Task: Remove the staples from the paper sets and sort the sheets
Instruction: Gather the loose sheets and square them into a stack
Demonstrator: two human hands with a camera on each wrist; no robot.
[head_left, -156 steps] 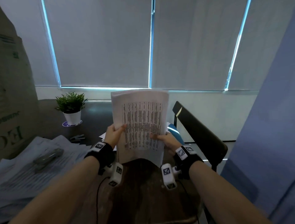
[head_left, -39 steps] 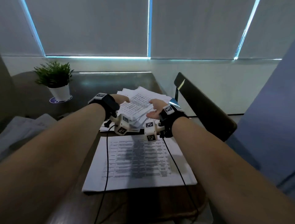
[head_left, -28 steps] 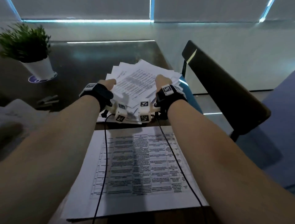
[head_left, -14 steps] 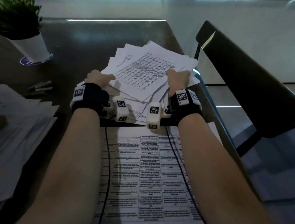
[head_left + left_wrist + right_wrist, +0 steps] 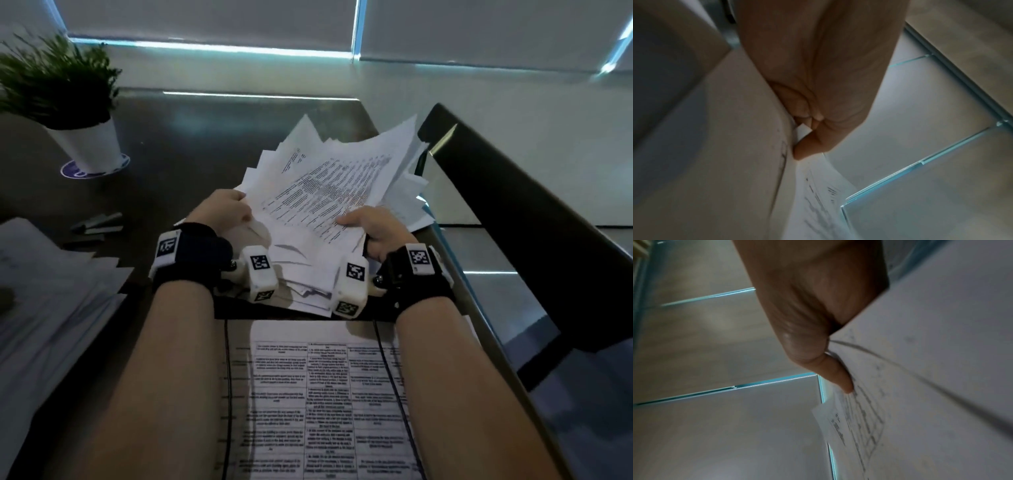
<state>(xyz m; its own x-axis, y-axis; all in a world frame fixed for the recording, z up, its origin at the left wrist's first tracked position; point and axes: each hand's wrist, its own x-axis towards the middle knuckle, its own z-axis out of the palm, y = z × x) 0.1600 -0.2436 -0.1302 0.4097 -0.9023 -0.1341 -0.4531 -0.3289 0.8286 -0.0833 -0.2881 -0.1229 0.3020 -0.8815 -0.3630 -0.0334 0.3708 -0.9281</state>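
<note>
A loose, fanned stack of printed sheets (image 5: 329,192) is held up off the dark table (image 5: 191,137), its far edge tilted upward. My left hand (image 5: 226,212) grips the stack's left edge, thumb on top; in the left wrist view the thumb (image 5: 807,149) pinches the stack of sheets (image 5: 748,162). My right hand (image 5: 373,229) grips the right edge, and its thumb (image 5: 838,378) lies on the printed top sheet (image 5: 920,386). A flat sheet with a printed table (image 5: 325,394) lies on the table between my forearms.
A potted plant (image 5: 68,102) stands at the back left. A grey stapler-like tool (image 5: 99,222) lies left of my hands. More papers (image 5: 44,308) are spread at the left edge. A black chair back (image 5: 513,222) stands close on the right.
Both hands reached to the messy stack at the table's far side, took its edges and have now lifted it off the table. The camera view has tilted back up.
</note>
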